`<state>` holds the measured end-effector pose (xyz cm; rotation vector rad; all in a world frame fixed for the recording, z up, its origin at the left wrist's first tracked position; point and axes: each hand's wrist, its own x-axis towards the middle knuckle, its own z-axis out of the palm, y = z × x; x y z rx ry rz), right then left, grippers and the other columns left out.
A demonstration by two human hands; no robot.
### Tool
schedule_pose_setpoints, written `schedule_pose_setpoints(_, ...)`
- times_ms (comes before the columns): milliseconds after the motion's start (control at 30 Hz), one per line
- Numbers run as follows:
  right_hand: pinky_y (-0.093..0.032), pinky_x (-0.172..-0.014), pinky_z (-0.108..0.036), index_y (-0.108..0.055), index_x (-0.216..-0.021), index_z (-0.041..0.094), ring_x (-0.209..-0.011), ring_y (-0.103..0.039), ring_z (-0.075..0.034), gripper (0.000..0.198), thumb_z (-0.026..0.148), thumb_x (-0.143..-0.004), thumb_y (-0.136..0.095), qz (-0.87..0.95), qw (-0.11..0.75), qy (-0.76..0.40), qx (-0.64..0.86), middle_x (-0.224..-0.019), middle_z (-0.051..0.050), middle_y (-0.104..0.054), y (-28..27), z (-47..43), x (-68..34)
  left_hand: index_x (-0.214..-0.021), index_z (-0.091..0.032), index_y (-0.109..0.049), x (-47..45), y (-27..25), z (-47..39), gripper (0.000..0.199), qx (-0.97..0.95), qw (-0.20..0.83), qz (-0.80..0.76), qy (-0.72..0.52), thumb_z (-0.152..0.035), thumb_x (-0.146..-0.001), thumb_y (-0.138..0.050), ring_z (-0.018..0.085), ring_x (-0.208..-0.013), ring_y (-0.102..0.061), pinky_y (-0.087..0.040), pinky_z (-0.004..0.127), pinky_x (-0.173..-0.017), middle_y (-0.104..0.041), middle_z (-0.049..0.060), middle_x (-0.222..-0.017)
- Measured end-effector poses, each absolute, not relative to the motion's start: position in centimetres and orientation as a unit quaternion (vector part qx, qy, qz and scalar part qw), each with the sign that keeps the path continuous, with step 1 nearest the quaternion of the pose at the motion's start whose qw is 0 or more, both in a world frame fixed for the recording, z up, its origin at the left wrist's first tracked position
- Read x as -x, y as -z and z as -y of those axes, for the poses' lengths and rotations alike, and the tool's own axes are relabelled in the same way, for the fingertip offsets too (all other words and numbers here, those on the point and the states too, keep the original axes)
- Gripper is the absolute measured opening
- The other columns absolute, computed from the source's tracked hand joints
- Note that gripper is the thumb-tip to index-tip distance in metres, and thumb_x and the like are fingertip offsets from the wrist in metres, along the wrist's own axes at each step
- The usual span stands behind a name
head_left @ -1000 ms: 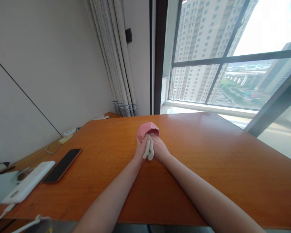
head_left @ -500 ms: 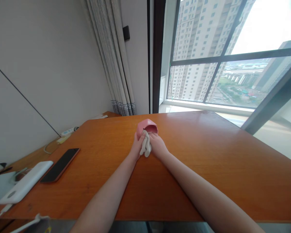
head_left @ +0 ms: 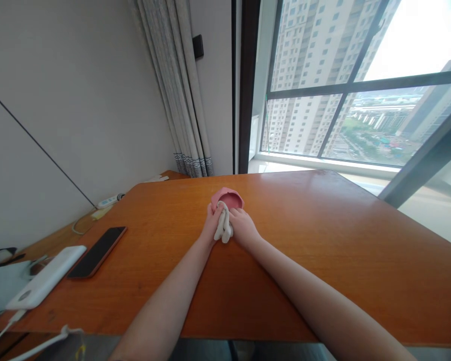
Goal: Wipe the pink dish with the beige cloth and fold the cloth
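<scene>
A pink faceted hollow bowl is held a little above or on the table, tilted so that its opening faces me. At its left side, my left hand is closed, its thumb over a white soft cloth pressed against the bowl's near rim. Two rounded ends of the cloth hang down between my hands. My right hand is closed at the lower right of the rim, its fingers bent beside the cloth. What the fingertips grip underneath is partly hidden.
On the left of the brown wooden table lie a dark phone and a white power bank with a cable. A power strip is by the wall. A grey curtain and a large window stand beyond.
The bowl has tipped so that more of its opening shows. My right fingers have drawn back slightly from inside the rim and curled. My left hand keeps its hold.
</scene>
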<state>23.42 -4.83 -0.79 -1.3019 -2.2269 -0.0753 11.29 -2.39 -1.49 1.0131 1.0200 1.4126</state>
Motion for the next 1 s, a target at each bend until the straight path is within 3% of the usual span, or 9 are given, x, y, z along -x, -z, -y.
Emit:
schedule_pose_setpoints(167,-0.043,-0.087,-0.028,-0.061,-0.109,0.018,-0.103,-0.051,-0.020,0.024,0.025,-0.088,-0.050,0.805,0.329,-0.049,0.491,-0.109,-0.009,-0.059,1.8,4.5,-23.4,-0.122,-0.026,-0.043,-12.0,2.5,2.2,0.056,-0.424,0.540,-0.399,-0.608,-0.043,-0.074,-0.066,0.023,-0.100,-0.061,-0.047,0.036,-0.087,-0.062,0.008,-0.113)
schedule_pose_setpoints(300,-0.041,-0.092,-0.031,-0.060,-0.113,0.018,-0.106,-0.049,-0.022,0.028,0.024,-0.088,-0.050,0.852,0.257,-0.012,0.457,-0.111,-0.010,-0.058,1.9,4.0,-23.4,-0.111,-0.021,-0.053,-10.4,2.2,1.5,0.045,-0.467,0.461,-0.458,-0.599,-0.042,-0.074,-0.066,0.023,-0.101,-0.059,-0.045,0.035,-0.088,-0.062,0.009,-0.110)
schedule_pose_setpoints(433,-0.043,-0.087,-0.032,-0.063,-0.109,0.019,-0.097,-0.051,-0.021,0.025,0.022,-0.089,-0.048,0.887,0.180,0.048,0.422,-0.103,-0.010,-0.058,0.8,4.0,-24.0,-0.094,-0.018,-0.060,-8.6,0.8,1.4,0.034,-0.540,0.391,-0.486,-0.565,-0.046,-0.074,-0.063,0.021,-0.091,-0.060,-0.046,0.032,-0.081,-0.064,0.006,-0.093)
schedule_pose_setpoints(533,-0.044,-0.082,-0.032,-0.066,-0.102,0.020,-0.090,-0.051,-0.021,0.022,0.024,-0.090,-0.047,0.880,0.178,0.075,0.435,-0.097,-0.009,-0.059,0.3,4.2,-24.5,-0.104,-0.020,-0.057,-9.3,0.4,2.0,0.041,-0.480,0.413,-0.496,-0.594,-0.046,-0.074,-0.064,0.020,-0.091,-0.060,-0.047,0.030,-0.079,-0.062,0.006,-0.099)
schedule_pose_setpoints(633,-0.042,-0.087,-0.034,-0.066,-0.103,0.019,-0.091,-0.050,-0.022,0.023,0.023,-0.089,-0.048,0.857,0.220,0.093,0.457,-0.098,-0.010,-0.059,0.6,4.2,-24.5,-0.123,-0.025,-0.043,-11.7,0.8,3.0,0.059,-0.389,0.496,-0.446,-0.635,-0.045,-0.073,-0.067,0.019,-0.097,-0.060,-0.047,0.030,-0.083,-0.060,0.007,-0.112)
schedule_pose_setpoints(700,-0.041,-0.089,-0.034,-0.065,-0.105,0.019,-0.094,-0.049,-0.022,0.023,0.023,-0.089,-0.049,0.842,0.257,0.095,0.465,-0.102,-0.010,-0.059,1.1,4.1,-24.4,-0.126,-0.024,-0.038,-13.1,1.2,3.5,0.062,-0.369,0.549,-0.413,-0.626,-0.045,-0.074,-0.066,0.021,-0.096,-0.062,-0.048,0.032,-0.082,-0.061,0.008,-0.109)
schedule_pose_setpoints(800,-0.042,-0.087,-0.032,-0.065,-0.102,0.019,-0.091,-0.050,-0.021,0.020,0.024,-0.088,-0.051,0.844,0.269,0.088,0.456,-0.099,-0.009,-0.059,1.5,3.8,-24.4,-0.115,-0.022,-0.047,-13.0,1.4,3.4,0.052,-0.367,0.539,-0.432,-0.623,-0.047,-0.074,-0.065,0.021,-0.092,-0.062,-0.049,0.032,-0.079,-0.063,0.008,-0.101)
schedule_pose_setpoints(1000,-0.041,-0.089,-0.031,-0.066,-0.090,0.019,-0.084,-0.051,-0.018,0.018,0.024,-0.090,-0.050,0.887,0.223,0.104,0.390,-0.086,-0.006,-0.059,0.4,3.8,-24.8,-0.083,-0.017,-0.059,-8.9,0.8,1.6,0.032,-0.488,0.423,-0.483,-0.592,-0.047,-0.073,-0.065,0.016,-0.077,-0.059,-0.046,0.025,-0.069,-0.060,0.002,-0.077)
